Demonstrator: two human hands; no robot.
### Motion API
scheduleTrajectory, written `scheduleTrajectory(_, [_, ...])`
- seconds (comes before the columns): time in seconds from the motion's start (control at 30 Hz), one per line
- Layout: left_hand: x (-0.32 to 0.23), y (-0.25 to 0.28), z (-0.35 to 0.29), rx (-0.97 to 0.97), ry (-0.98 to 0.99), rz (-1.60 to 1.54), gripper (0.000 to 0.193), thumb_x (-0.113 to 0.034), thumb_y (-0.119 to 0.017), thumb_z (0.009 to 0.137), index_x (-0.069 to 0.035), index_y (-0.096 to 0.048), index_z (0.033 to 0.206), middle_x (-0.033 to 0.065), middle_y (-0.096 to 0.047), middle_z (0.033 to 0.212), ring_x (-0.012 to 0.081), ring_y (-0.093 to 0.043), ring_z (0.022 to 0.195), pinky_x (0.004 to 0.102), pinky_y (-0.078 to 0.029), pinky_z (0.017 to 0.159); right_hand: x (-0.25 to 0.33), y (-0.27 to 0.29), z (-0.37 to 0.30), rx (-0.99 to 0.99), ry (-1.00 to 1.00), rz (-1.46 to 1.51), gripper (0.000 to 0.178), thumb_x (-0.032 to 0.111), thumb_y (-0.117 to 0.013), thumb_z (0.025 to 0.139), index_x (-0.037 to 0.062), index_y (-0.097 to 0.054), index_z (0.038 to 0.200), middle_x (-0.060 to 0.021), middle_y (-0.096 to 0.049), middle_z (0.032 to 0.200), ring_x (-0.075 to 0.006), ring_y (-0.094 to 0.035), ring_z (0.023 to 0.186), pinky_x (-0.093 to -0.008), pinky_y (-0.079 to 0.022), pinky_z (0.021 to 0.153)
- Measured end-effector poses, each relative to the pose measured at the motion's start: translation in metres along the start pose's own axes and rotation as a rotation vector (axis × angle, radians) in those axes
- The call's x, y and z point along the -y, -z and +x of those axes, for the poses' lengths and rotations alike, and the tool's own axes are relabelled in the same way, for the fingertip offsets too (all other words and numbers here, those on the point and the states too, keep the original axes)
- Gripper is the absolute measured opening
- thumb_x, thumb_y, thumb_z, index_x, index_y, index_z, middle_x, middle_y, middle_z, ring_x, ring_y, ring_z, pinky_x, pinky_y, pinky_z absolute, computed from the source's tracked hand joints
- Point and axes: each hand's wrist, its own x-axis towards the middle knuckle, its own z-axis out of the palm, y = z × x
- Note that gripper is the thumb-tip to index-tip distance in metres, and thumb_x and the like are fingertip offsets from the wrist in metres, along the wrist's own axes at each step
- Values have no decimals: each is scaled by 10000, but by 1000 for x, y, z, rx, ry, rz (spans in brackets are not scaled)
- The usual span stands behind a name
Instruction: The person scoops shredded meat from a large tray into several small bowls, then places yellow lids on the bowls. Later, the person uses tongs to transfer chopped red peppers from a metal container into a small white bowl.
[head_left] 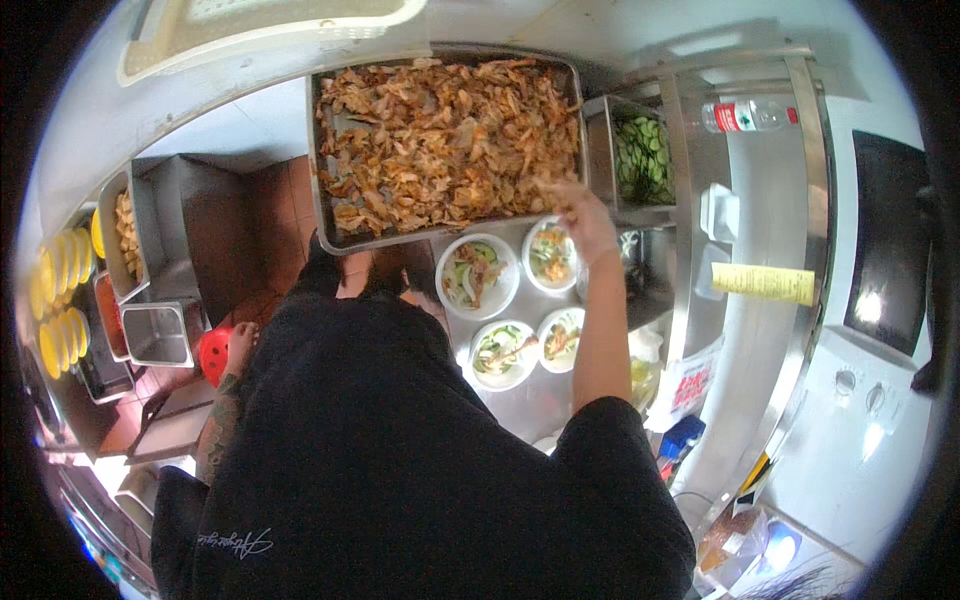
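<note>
My right hand (585,220), seemingly in a thin clear glove, reaches over the right edge of a metal tray (318,190) heaped with shredded cooked meat (450,140). Its fingertips are at the meat but smeared by motion, so their grip does not show. Below that forearm stand several white bowls (478,318) with sliced cucumber, onion and some meat in them. My left hand (240,348) hangs low at my left side, beside a round red thing with holes (214,355), which looks like a stool top. Its fingers are too small to read.
Right of the tray is a metal pan (600,130) of cucumber slices (643,150). A steel shelf (745,160) carries a plastic bottle (750,116) and white containers (718,212). At left stand metal pans (158,335) and stacked yellow-rimmed bowls (65,340); brown floor tiles (290,200) show between.
</note>
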Motion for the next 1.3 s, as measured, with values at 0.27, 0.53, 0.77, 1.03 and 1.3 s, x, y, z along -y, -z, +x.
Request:
scheduleTrajectory(0.27, [-31,3,15,54,-2,92,284,-298,-602,998,-37,-713,1011,30,-699,849,118,-623,685,261,-486,591,-100,32,-21,-63,-325,328,230,79,-608,965,57,-610,1194,-52,-645,972,-106,-549,755,-243,-416,572])
scheduleTrajectory(0.53, [-13,11,40,107,-63,216,280,-273,-616,989,-11,-713,993,40,-698,855,127,-637,802,260,-495,723,-175,36,-42,88,-72,1063,393,-38,-562,888,113,-570,1251,-90,-617,1193,-199,-605,907,-314,-521,733])
scheduleTrajectory(0.77, [-50,11,39,172,-16,28,250,-253,-595,1016,-20,-684,998,12,-663,833,112,-600,728,242,-470,648,-162,11,-45,-47,-124,1196,393,78,-568,1004,78,-465,1383,-97,-602,1216,-167,-601,883,-291,-520,704])
scheduleTrajectory(1.03, [-93,-3,26,164,80,-101,215,-251,-601,1021,-46,-653,987,3,-638,803,80,-553,666,229,-434,584,-175,22,-24,-68,-98,94,358,226,-607,1013,13,-577,1299,-80,-683,1099,-138,-656,961,-267,-529,806])
scheduleTrajectory(1.3, [-85,-11,20,139,-72,50,208,-223,-600,1005,-28,-667,977,6,-649,809,91,-570,680,237,-453,610,-155,15,-18,-174,-167,311,204,111,-563,1016,-23,-654,1140,-100,-702,978,-150,-665,744,-259,-528,633])
